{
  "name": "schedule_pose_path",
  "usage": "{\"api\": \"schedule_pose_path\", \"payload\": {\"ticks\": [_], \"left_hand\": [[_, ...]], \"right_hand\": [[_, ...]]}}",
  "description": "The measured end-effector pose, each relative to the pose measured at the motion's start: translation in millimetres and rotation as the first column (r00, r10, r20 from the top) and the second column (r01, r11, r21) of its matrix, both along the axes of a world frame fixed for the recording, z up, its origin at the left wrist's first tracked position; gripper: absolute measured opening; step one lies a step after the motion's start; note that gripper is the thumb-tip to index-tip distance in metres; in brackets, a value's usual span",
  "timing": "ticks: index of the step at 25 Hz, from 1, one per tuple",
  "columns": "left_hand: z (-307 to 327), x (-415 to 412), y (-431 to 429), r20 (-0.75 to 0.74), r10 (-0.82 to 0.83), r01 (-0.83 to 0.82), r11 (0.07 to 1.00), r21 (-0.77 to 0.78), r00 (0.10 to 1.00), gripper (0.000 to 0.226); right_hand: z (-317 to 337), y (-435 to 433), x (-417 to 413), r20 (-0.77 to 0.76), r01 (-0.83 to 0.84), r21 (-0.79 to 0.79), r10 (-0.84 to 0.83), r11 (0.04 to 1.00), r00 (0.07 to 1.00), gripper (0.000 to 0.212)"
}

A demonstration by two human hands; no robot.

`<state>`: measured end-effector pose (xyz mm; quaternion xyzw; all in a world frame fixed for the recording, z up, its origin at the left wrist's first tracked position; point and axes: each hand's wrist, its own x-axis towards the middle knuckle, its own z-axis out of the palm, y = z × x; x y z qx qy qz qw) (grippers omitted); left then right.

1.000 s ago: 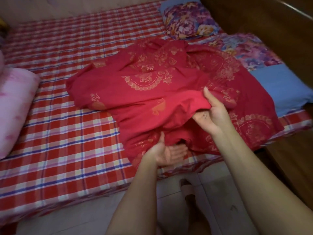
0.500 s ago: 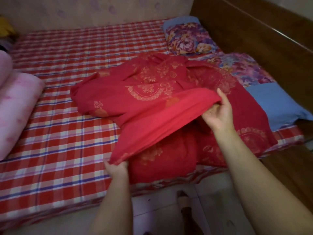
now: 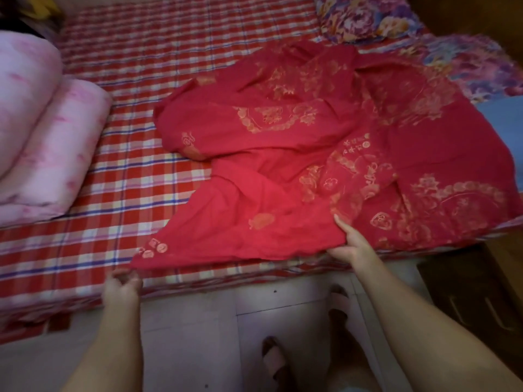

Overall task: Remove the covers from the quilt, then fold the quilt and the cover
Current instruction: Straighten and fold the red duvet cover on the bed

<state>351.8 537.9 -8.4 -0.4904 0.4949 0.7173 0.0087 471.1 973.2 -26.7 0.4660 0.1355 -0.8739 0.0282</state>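
I have both hands on the red cover (image 3: 311,171). My left hand (image 3: 121,284) pinches its near left corner between thumb and fingers, right at the front edge of the bed (image 3: 113,193). My right hand (image 3: 351,244) grips the near hem further along, thumb lying on top of the cloth and the fingers tucked under it, out of sight. The stretch of hem between the hands runs roughly along the bed's front edge, drawn fairly straight.

Beyond the hands the cover lies rumpled in loose folds, its far edge bunched up and its right side spread out past my right hand towards the bed's corner. The gold print shows on most of it.

The pink quilt (image 3: 42,137) sits folded in a thick roll well to the left of my left hand, apart from the cover, with a wide band of bare checked sheet between them. More bare sheet lies beyond the cover's left edge. A floral pillow (image 3: 365,18) rests past the cover's far edge, ahead of my right hand. A dark wooden cabinet (image 3: 467,301) stands close beside my right arm. Tiled floor (image 3: 198,335) lies beneath my forearms.
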Motion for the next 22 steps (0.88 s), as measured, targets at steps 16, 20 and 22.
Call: {"api": "schedule_pose_path", "payload": {"ticks": [16,20,22], "left_hand": [[-54,16,376,0.411,-0.903,0.716,-0.369,-0.592,-0.126,0.107],[-70,42,457,0.456,-0.869,0.481,-0.489,-0.728,-0.193,0.096],[-77,46,494,0.5,-0.848,0.459,-0.519,-0.721,-0.174,0.099]], "right_hand": [[-34,228,-32,0.582,-0.567,0.618,0.168,0.544,0.795,0.031],[-48,222,-56,0.384,-0.5,0.366,0.362,0.785,0.849,0.029],[-56,218,-66,0.271,-0.337,0.322,0.255,0.885,0.928,0.014]]}}
